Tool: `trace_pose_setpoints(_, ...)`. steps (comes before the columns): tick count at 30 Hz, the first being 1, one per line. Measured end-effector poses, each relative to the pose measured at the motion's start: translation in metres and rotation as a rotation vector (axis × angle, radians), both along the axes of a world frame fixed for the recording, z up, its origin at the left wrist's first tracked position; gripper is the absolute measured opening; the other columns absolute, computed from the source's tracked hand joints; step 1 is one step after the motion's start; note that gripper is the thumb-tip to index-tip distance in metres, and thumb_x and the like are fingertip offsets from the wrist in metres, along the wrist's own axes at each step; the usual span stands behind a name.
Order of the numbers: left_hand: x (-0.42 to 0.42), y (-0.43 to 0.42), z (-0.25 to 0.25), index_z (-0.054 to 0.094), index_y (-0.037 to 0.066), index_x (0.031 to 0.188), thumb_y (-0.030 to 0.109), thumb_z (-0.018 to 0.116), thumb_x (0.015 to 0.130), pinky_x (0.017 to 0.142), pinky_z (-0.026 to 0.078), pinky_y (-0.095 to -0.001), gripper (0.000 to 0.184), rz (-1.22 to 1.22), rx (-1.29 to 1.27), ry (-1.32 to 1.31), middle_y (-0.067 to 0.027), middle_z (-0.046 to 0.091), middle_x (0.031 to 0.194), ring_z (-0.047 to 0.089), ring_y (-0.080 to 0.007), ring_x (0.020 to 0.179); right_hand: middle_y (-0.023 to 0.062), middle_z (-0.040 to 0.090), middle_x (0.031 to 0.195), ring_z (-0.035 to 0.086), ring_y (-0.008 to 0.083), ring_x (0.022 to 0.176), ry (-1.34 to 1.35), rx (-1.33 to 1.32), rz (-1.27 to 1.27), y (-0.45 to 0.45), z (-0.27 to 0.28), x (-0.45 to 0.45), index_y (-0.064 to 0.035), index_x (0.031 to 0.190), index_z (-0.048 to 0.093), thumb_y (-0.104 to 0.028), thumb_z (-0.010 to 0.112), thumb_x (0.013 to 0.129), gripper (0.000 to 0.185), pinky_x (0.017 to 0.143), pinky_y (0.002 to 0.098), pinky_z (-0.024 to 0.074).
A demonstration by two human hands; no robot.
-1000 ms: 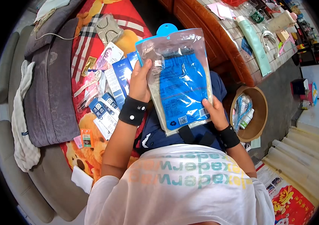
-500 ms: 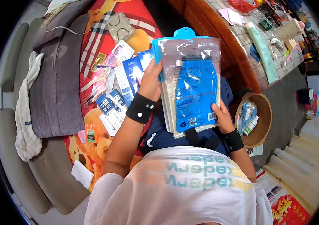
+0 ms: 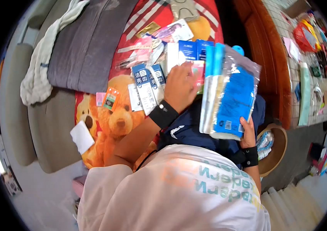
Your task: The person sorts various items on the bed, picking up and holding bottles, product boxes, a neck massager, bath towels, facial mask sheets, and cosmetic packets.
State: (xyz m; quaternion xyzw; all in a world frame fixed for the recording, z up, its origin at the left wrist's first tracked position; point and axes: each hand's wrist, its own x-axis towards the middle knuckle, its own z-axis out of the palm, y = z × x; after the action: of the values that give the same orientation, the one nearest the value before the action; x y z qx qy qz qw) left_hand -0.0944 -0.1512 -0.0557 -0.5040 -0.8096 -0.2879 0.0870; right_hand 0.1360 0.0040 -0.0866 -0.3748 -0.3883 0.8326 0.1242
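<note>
My right hand (image 3: 247, 131) grips the lower right corner of a clear plastic package (image 3: 237, 98) with a blue folded item inside. Behind the package are pale sheets and a light-blue clipboard (image 3: 218, 57), tilted over my lap. My left hand (image 3: 180, 86) is off the package, with fingers stretched out and somewhat blurred. It hovers near a pink packet (image 3: 199, 75), and I cannot tell whether it touches it. Blue-and-white boxes (image 3: 187, 52) lie just beyond the fingertips. Dark blue packets with white Chinese lettering (image 3: 142, 77) lie left of that hand.
A red blanket with teddy bears (image 3: 119, 117) covers the seat, holding an orange sachet (image 3: 111, 98) and a white cloth (image 3: 81, 137). A grey sofa (image 3: 51, 127) stands left. At right are a cluttered tiled table (image 3: 292, 88) and a round bin (image 3: 281, 154).
My left hand has let go of the package's left side and moved over the items on the blanket. The package has tilted in my right hand. My view has shifted left.
</note>
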Motion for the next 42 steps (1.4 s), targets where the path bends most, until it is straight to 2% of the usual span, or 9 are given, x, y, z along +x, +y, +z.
trace_pose_setpoints(5,0.022,0.012,-0.020,0.056,0.016,0.105,0.025,0.071,0.054,0.095,0.024,-0.0506,0.055,-0.211,-0.150,0.091,-0.0117,0.040,0.123,0.035,-0.0281,0.117,0.0093,0.056,0.106,0.056,0.0214,0.094,0.097,-0.244,-0.181,0.011,-0.013,0.011,-0.0031,0.116,0.046,-0.017,0.049,0.085,0.035,0.084,0.0345,0.0459)
trace_pose_setpoints(9,0.020,0.061,-0.027,0.061,0.017,0.097,0.023,0.051,0.073,0.097,0.022,-0.0498,0.027,-0.240,-0.157,0.225,-0.0116,0.046,0.117,0.033,-0.0276,0.117,0.0113,0.056,0.109,0.055,0.0231,0.098,0.286,-0.362,-0.237,0.025,-0.019,0.025,-0.0019,0.112,0.050,-0.022,0.047,0.086,0.033,0.085,0.0358,0.0451)
trace_pose_setpoints(12,0.007,0.097,-0.039,0.061,0.014,0.095,0.021,0.049,0.071,0.099,0.019,-0.0503,0.028,-0.285,-0.205,0.242,-0.0135,0.049,0.112,0.035,-0.0306,0.115,0.0110,0.056,0.108,0.055,0.0223,0.098,0.320,-0.350,-0.237,0.027,-0.013,0.025,-0.0026,0.112,0.051,-0.022,0.048,0.085,0.033,0.085,0.0346,0.0455)
trace_pose_setpoints(15,-0.007,0.118,-0.031,0.060,0.004,0.094,0.017,0.048,0.072,0.098,0.021,-0.0497,0.028,-0.347,-0.600,0.112,-0.0165,0.051,0.108,0.037,-0.0325,0.111,0.0101,0.056,0.109,0.055,0.0223,0.098,0.294,-0.414,-0.288,0.024,-0.013,0.022,-0.0037,0.112,0.050,-0.020,0.053,0.083,0.034,0.086,0.0361,0.0443)
trace_pose_setpoints(17,-0.002,0.130,-0.068,0.059,-0.001,0.092,0.016,0.048,0.074,0.098,0.022,-0.0483,0.028,-0.088,-0.522,0.241,-0.0169,0.052,0.103,0.041,-0.0318,0.106,0.0101,0.055,0.111,0.054,0.0221,0.099,0.250,-0.391,-0.282,0.023,-0.012,0.020,-0.0026,0.115,0.047,-0.018,0.055,0.081,0.038,0.088,0.0359,0.0428)
trace_pose_setpoints(23,-0.041,0.094,-0.040,0.064,0.005,0.076,0.022,0.052,0.069,0.099,0.019,-0.0466,0.022,-0.136,-0.467,0.259,-0.0025,0.059,0.067,0.051,-0.0195,0.083,0.0102,0.053,0.112,0.053,0.0213,0.100,0.135,-0.232,-0.217,0.023,-0.005,-0.002,-0.0032,0.115,0.047,-0.021,0.047,0.086,0.034,0.087,0.0357,0.0431)
trace_pose_setpoints(28,-0.084,0.050,-0.007,0.066,0.018,0.078,0.029,0.058,0.062,0.098,0.020,-0.0514,0.022,-0.173,-0.734,0.028,-0.0014,0.059,0.082,0.050,-0.0181,0.096,0.0096,0.050,0.117,0.050,0.0210,0.105,0.146,-0.177,-0.126,0.019,0.002,-0.014,-0.0033,0.119,0.043,-0.021,0.043,0.088,0.036,0.091,0.0354,0.0405)
trace_pose_setpoints(35,-0.102,0.021,-0.014,0.061,0.013,0.074,0.028,0.057,0.063,0.097,0.021,-0.0513,0.019,-0.260,-0.585,0.143,-0.0030,0.055,0.077,0.049,-0.0196,0.095,0.0083,0.058,0.105,0.058,0.0226,0.092,0.119,-0.343,-0.224,0.024,-0.002,-0.024,-0.0042,0.111,0.051,-0.021,0.054,0.082,0.034,0.077,0.0350,0.0497)
trace_pose_setpoints(42,-0.101,-0.007,0.001,0.058,0.011,0.070,0.023,0.056,0.062,0.098,0.021,-0.0505,0.014,-0.547,-0.464,0.119,-0.0040,0.054,0.082,0.049,-0.0197,0.098,0.0094,0.054,0.112,0.053,0.0225,0.101,0.145,-0.316,-0.176,0.040,-0.005,-0.015,-0.0042,0.114,0.049,-0.021,0.054,0.082,0.036,0.087,0.0378,0.0435)
